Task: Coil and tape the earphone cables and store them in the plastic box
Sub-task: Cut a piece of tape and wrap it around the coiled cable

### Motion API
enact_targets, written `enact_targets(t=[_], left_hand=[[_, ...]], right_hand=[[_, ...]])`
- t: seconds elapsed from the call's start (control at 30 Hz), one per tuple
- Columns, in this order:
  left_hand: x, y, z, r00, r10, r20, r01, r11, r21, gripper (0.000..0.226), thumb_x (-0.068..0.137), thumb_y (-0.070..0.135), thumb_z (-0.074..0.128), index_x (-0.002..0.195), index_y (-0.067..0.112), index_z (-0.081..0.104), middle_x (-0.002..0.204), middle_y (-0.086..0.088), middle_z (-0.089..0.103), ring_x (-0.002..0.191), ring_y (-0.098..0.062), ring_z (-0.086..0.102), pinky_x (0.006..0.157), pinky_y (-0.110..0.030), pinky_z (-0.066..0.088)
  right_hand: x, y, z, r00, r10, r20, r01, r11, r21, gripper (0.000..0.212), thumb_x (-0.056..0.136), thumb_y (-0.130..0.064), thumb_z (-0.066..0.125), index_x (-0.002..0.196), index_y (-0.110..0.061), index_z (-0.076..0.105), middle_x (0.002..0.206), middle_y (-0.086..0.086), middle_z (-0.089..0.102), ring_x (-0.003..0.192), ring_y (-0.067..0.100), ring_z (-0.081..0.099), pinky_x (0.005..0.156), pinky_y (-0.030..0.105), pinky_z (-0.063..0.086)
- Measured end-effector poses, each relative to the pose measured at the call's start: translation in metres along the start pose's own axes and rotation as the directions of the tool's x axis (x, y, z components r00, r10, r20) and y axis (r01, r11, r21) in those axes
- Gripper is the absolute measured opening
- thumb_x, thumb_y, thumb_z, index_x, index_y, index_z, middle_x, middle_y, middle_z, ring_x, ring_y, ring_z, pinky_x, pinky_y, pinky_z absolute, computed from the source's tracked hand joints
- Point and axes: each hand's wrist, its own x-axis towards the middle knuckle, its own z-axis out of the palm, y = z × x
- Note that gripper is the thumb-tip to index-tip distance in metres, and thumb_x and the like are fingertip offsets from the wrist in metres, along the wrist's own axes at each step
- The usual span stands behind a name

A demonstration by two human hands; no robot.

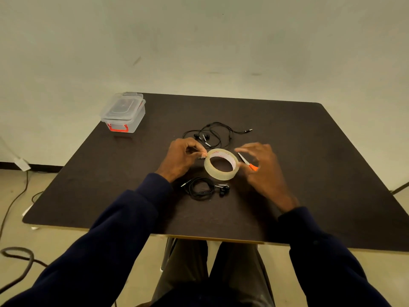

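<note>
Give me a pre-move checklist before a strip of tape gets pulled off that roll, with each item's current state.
1. Tape end pinched: left hand has fingertips at the rim of the tape roll; whether the end is lifted, cannot tell.
2. Roll steadied: right hand hovers beside it, contact cannot tell.
3. Scissors in reach: ok, under the right hand.
4. Coiled earphones ready for taping: ok, bundled near the table edge.
5. Second earphones: not ok, loose.
6. Plastic box open: not ok, lid on.

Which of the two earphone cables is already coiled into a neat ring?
The near earphone cable, between the tape roll and the person. The far cable, beyond the roll, lies in loose, spread loops.
</note>
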Motion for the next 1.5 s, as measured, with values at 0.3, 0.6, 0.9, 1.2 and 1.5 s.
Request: enact_targets(t=[0.3,0.6,0.9,1.2,1.5], left_hand=[[-0.002,0.021,-0.007,0.979,-0.133,-0.152,0.09,0.961,-0.261,0.012,0.092,-0.002,0.069,0.089,0.005,0.078,0.086,-0.006,0.079,0.081,-0.019,0.076,0.077,-0.028,0.061],[0.011,0.042,-0.02,0.966,-0.258,0.027,0.237,0.835,-0.497,0.012,0.099,0.0,0.062,0.102,-0.005,0.072,0.092,-0.02,0.078,0.086,-0.033,0.075,0.075,-0.032,0.064],[0.016,0.043,-0.007,0.956,-0.255,0.148,0.295,0.827,-0.479,0.012,0.103,0.006,0.057,0.104,0.0,0.067,0.097,-0.014,0.073,0.085,-0.017,0.068,0.078,-0.027,0.057],[0.018,0.037,0.007,0.944,-0.33,-0.019,0.296,0.87,-0.394,0.008,0.096,-0.004,0.063,0.097,-0.008,0.071,0.086,-0.022,0.077,0.066,-0.018,0.069,0.063,-0.023,0.06],[0.014,0.035,0.001,0.929,-0.34,0.143,0.369,0.842,-0.395,0.021,0.083,0.004,0.08,0.102,0.005,0.072,0.095,-0.013,0.077,0.085,-0.015,0.076,0.074,-0.027,0.064]], right_hand=[[-0.001,-0.014,0.023,0.998,-0.022,0.058,0.012,0.986,0.164,0.011,0.088,-0.017,0.079,0.098,-0.022,0.078,0.092,-0.029,0.061,0.097,-0.005,0.054,0.082,0.018,0.044],[-0.009,-0.001,0.019,0.999,0.005,-0.037,0.006,0.958,0.286,0.013,0.086,-0.009,0.08,0.098,-0.014,0.078,0.103,-0.005,0.071,0.098,0.016,0.065,0.076,0.035,0.053],[-0.009,-0.002,0.014,0.998,-0.035,-0.058,0.047,0.973,0.227,0.012,0.087,-0.009,0.079,0.097,-0.014,0.076,0.099,0.0,0.071,0.09,0.014,0.064,0.071,0.024,0.048],[-0.014,-0.003,0.012,0.996,0.035,0.085,-0.054,0.971,0.233,0.017,0.092,-0.011,0.073,0.1,-0.026,0.076,0.098,-0.011,0.072,0.084,-0.008,0.061,0.071,0.006,0.04],[-0.014,-0.005,0.011,0.991,0.087,0.097,-0.106,0.971,0.214,0.02,0.092,-0.013,0.074,0.111,-0.02,0.076,0.115,-0.003,0.072,0.093,0.0,0.061,0.078,0.02,0.048]])
